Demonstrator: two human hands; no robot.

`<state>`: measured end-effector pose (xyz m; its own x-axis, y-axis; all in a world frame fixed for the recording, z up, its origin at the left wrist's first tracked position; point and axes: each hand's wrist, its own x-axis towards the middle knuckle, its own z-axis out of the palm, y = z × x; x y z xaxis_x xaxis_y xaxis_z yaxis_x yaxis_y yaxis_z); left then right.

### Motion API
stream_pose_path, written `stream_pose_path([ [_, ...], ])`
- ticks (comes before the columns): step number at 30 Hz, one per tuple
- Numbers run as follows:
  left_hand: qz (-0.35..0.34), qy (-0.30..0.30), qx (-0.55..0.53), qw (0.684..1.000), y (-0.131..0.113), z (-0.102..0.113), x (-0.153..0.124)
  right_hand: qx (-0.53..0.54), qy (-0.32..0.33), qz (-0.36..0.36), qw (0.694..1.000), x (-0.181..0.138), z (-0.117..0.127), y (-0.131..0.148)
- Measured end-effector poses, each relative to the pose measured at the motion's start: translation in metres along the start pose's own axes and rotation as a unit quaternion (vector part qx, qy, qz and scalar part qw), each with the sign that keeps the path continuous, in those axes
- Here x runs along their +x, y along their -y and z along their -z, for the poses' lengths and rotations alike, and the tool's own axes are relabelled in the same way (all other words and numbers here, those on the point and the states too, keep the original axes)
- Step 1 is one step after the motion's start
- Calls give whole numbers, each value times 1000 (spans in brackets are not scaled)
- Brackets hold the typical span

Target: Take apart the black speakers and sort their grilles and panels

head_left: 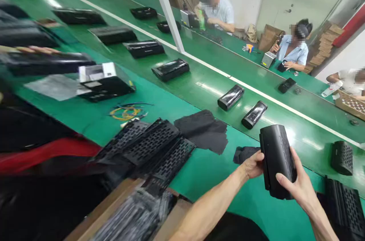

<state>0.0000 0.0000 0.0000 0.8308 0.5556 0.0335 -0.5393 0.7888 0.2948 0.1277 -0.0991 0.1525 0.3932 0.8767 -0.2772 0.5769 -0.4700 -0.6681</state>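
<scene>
While gripped by left hand (253, 165) and right hand (300, 186), black housing (274, 153) lengthwise up the view, top leftward.

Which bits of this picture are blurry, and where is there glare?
Head view: the red strip at lower left and the dark units at the left edge are smeared, while the held black housing looks fairly sharp; also in the head view, pale glare streaks the green conveyor.

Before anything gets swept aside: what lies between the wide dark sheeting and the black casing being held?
In the head view, a smaller dark piece lies on the green tabletop between the dark sheeting and the casing.
</scene>
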Motion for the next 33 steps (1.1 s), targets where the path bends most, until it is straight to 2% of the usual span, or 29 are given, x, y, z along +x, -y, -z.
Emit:
stream_pose_path([
  [3, -5, 2, 19, 1000, 15, 30, -2, 9, 2, 17, 1000, 5, -26, -32],
  [5, -3, 5, 19, 1000, 21, 36, -5, 1, 1, 22, 1000, 3, -32, -42],
  [11, 15, 8, 6, 1000, 26, 28, -10, -6, -5, 35, 999, -8, -27, -43],
  [16, 11, 10, 18, 1000, 28, 30, -7, 3, -2, 47, 999, -8, -29, -59],
  [21, -16, -20, 31, 999, 36, 23, -1, 9, 23, 37, 999, 1, -20, -73],
  [25, -37, -48, 45, 997, 35, 16, 6, 19, 20, 73, 997, 6, -7, -78],
  [28, -59, -97, 38, 993, 29, 13, 8, 46, -53, 96, 993, -6, -17, -85],
  [31, -76, -160, 26, 984, 25, 9, 8, 96, -174, 118, 973, -22, -54, -93],
  [33, -94, -182, 30, 978, 27, 4, 9, 114, -250, 118, 954, -25, -82, -95],
])
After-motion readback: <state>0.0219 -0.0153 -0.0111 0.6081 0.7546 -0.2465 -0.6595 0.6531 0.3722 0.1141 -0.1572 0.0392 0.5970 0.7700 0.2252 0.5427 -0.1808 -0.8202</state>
